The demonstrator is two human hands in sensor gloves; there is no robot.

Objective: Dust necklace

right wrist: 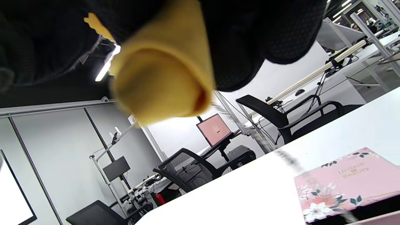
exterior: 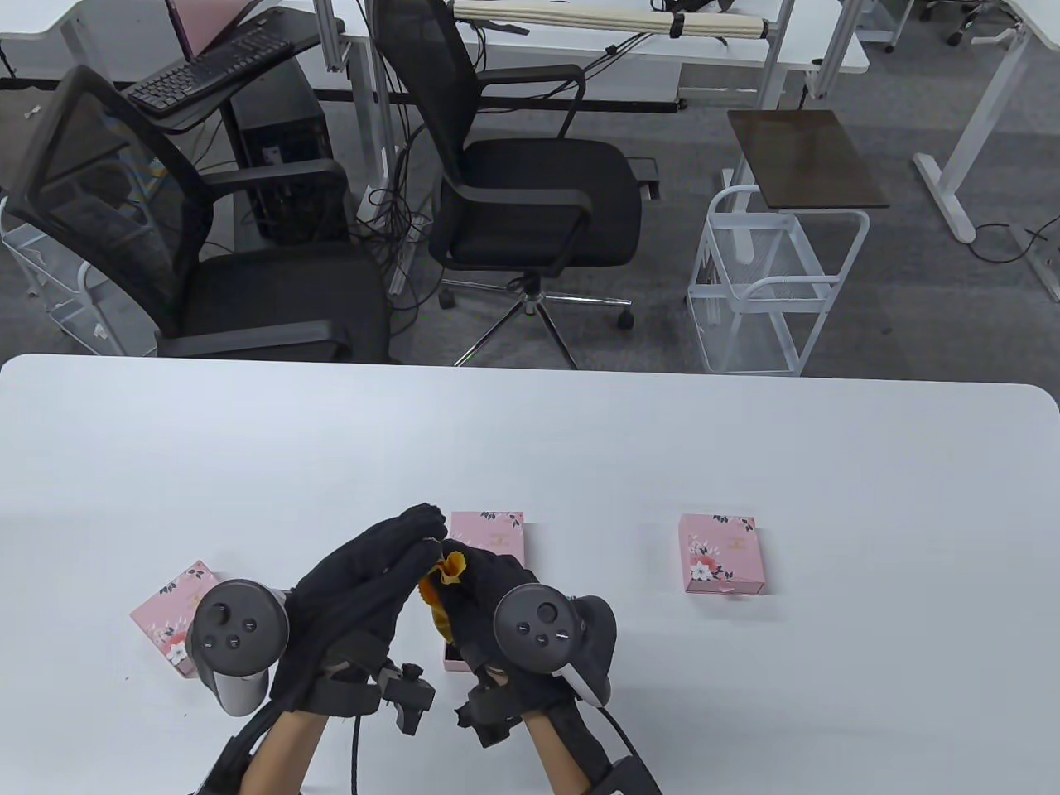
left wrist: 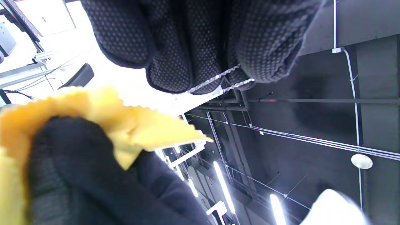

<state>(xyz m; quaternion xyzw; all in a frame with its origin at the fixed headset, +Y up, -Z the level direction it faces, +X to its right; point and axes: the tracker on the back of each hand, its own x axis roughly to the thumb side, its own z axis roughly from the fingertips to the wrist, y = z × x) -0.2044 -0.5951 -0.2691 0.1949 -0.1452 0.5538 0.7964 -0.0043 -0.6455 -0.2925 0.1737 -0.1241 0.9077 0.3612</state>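
**Necklace pinched in left fingers, cloth in right**

Necklace barely shows: in the left wrist view two thin silver chain strands cross my left fingertips, pinched there. In the table view I cannot make the chain out. In the right wrist view a blurred streak slanting down toward the table may be the chain; cannot confirm.

My left hand is raised above the table's near edge, fingers fairly straight and bunched at the tips, pointing to 1 o'clock. My right hand is just beside it at 3 o'clock, fingers curled round a yellow cloth; the cloth's frilled edge pokes out between both hands.

Containers: a pink floral box lies under my hands, mostly hidden; a dark opening shows at its near end, contents not visible. A second pink box sits closed at 3 o'clock, well apart. A third pink box at 9 o'clock is partly covered by my left tracker.
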